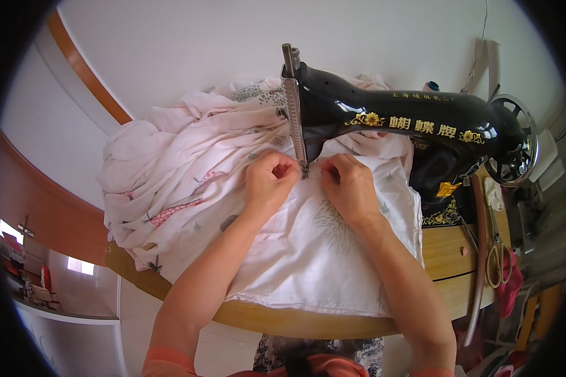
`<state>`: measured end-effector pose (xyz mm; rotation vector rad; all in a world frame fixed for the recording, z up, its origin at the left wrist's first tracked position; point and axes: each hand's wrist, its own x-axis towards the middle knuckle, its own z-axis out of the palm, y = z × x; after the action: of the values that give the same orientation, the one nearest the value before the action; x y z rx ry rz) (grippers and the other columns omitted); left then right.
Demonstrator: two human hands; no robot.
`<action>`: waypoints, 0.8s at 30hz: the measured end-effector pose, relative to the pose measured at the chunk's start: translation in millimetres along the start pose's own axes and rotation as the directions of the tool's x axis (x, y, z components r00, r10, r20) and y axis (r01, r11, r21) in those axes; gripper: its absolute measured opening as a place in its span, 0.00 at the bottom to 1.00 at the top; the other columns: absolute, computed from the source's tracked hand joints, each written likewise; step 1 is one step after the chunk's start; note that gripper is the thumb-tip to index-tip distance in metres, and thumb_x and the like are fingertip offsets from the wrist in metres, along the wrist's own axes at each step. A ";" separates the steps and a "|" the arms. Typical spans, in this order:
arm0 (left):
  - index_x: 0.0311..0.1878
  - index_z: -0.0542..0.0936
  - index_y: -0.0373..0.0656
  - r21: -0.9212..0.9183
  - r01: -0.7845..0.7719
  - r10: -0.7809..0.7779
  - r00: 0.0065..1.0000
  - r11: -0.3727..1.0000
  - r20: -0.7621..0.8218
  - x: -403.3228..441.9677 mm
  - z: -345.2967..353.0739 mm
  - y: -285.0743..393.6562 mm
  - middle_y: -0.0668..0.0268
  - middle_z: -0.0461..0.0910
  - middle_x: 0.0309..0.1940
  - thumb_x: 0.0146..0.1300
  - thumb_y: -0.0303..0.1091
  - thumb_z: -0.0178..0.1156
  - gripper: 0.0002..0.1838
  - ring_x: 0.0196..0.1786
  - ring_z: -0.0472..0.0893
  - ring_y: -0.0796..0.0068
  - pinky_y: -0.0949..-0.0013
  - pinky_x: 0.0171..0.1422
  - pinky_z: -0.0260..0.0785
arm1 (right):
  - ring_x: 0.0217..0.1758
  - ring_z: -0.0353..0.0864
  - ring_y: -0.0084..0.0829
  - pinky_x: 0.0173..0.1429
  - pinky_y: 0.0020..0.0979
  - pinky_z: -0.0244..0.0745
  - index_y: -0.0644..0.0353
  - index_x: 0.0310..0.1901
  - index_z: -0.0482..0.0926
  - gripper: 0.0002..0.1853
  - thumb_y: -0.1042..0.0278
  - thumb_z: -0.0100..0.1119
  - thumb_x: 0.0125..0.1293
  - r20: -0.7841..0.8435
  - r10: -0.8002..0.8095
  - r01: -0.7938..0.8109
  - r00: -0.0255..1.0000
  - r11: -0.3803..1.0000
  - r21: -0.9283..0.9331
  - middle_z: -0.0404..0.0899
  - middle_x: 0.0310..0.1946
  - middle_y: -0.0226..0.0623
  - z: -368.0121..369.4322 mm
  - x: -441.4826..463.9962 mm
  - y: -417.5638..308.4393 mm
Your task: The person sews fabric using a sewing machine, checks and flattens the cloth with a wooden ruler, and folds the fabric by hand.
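White cloth (305,270) under foot (305,172) of machine (390,107); left hand (270,180) near 9 o'clock of foot, right hand (351,188) near 3, both curled to a pinch, contents indiscernible.

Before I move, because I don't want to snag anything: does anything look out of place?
Nothing seems spilled. The long strip beside the scissors juts past the front edge of the table, which looks odd.
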<state>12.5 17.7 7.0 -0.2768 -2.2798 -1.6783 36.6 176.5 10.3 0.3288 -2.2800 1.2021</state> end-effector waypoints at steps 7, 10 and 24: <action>0.26 0.80 0.36 0.117 -0.073 0.061 0.992 0.990 0.108 -2.1 -3.2 2.9 0.74 0.73 0.22 0.50 0.21 0.62 0.01 0.24 0.68 0.89 0.81 0.27 0.61 | 0.32 0.78 0.48 0.39 0.41 0.74 0.63 0.29 0.76 0.02 0.78 0.57 0.52 0.034 -0.003 0.004 0.999 1.000 -0.026 0.77 0.29 0.45 -0.5 -0.2 -1.5; 0.25 0.80 0.36 0.201 -0.070 0.046 0.991 0.977 0.123 -1.6 -1.5 3.8 0.72 0.73 0.21 0.48 0.21 0.62 0.00 0.22 0.68 0.87 0.80 0.26 0.62 | 0.31 0.78 0.47 0.38 0.41 0.74 0.62 0.29 0.76 0.01 0.77 0.57 0.53 0.032 -0.016 0.017 0.999 0.999 -0.046 0.77 0.29 0.44 0.8 -0.6 -1.3; 0.24 0.80 0.39 0.178 -0.065 0.042 0.990 0.982 0.133 2.5 -2.9 -5.0 0.66 0.77 0.22 0.44 0.27 0.63 0.03 0.23 0.76 0.76 0.72 0.29 0.68 | 0.30 0.79 0.44 0.36 0.40 0.74 0.58 0.31 0.79 0.03 0.75 0.58 0.54 0.014 -0.057 0.058 0.998 0.997 -0.058 0.77 0.29 0.40 3.7 -1.2 -1.6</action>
<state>8.9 13.3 4.2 -0.4118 -2.4757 -1.4525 37.1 172.5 9.0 0.3781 -2.2957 1.1052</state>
